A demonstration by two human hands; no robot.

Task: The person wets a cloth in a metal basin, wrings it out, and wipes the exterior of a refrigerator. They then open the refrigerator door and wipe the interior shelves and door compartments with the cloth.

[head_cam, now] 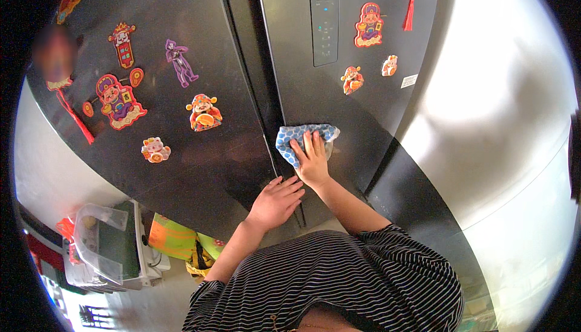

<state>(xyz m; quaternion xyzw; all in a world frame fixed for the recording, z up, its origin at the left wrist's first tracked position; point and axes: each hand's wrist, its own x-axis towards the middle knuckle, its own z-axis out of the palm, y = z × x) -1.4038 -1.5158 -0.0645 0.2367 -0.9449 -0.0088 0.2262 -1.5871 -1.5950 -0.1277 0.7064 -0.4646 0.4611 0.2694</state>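
My right hand [313,161] presses a folded cloth [287,143] with a blue and white cell pattern against the dark right door [295,82] of a refrigerator, below its control panel [323,18]. The cloth lies under the fingers, close to the gap between the two doors. Lower and to the left, my left hand [278,199] rests flat by the lower part of that gap, its fingers slightly apart and no object in it. The left door [199,164] bears several cartoon magnets, among them a figure holding an orange piece [204,113].
More magnets, such as a red-edged figure [369,25], sit on the right door. At the lower left are a clear plastic container [102,241] on a white appliance and a green and orange bag [172,236]. A pale wall [490,150] curves along the right.
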